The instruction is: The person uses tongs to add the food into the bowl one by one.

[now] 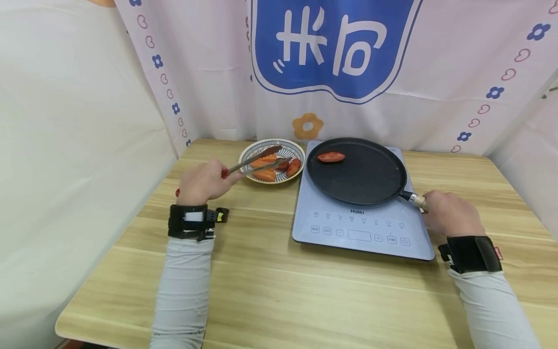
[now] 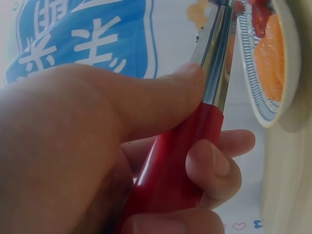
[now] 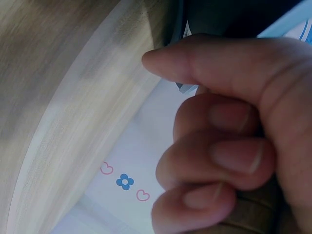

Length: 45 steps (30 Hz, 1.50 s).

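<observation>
My left hand (image 1: 202,183) grips a pair of metal tongs (image 1: 246,164) by their red handles (image 2: 168,168). The tongs' two arms are spread over a patterned plate (image 1: 249,150) holding orange slices (image 1: 263,174) and reddish sausage pieces (image 1: 294,167). Whether the tips touch any piece, I cannot tell. My right hand (image 1: 451,213) is curled round the wooden handle (image 1: 419,200) of a flat black frying pan (image 1: 362,174). One scored red sausage piece (image 1: 331,157) lies near the pan's left edge. In the right wrist view, the fingers (image 3: 219,161) wrap the handle.
Under the pan is a light grey induction cooker (image 1: 305,208) with touch controls along its front. A small black object (image 1: 222,214) shows beside the left wristband. A printed cloth (image 1: 218,97) hangs behind the wooden table (image 1: 253,291).
</observation>
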Each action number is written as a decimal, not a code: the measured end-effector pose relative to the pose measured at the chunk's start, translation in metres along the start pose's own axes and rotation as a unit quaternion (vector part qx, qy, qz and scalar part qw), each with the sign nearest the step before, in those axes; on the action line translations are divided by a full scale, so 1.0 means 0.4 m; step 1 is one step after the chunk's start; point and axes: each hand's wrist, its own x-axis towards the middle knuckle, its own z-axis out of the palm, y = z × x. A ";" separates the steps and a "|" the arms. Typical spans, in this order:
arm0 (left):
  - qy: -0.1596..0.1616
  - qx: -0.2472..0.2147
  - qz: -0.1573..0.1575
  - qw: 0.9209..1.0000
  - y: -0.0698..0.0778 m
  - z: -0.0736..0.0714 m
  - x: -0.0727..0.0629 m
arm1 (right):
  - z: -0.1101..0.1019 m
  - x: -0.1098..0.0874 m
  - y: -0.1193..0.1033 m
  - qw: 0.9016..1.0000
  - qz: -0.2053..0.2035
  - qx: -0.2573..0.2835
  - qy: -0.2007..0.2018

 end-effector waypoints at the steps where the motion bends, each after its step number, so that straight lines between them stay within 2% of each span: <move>1: 0.000 -0.001 -0.003 1.000 -0.001 0.002 0.002 | 0.000 0.000 0.000 1.000 0.000 0.000 0.000; 15: -0.016 -0.003 -0.011 1.000 -0.003 0.024 0.021 | 0.002 0.003 0.000 1.000 -0.002 -0.004 0.001; 26: -0.046 -0.005 -0.012 0.999 -0.001 0.010 0.013 | -0.001 0.003 -0.001 1.000 -0.001 -0.002 -0.002; 35: -0.050 -0.007 -0.018 0.999 0.009 0.018 0.013 | 0.001 0.001 0.000 1.000 -0.005 -0.006 0.001; 45: -0.048 -0.005 -0.036 0.998 0.021 0.043 0.032 | 0.000 0.001 0.004 1.000 -0.008 -0.004 0.008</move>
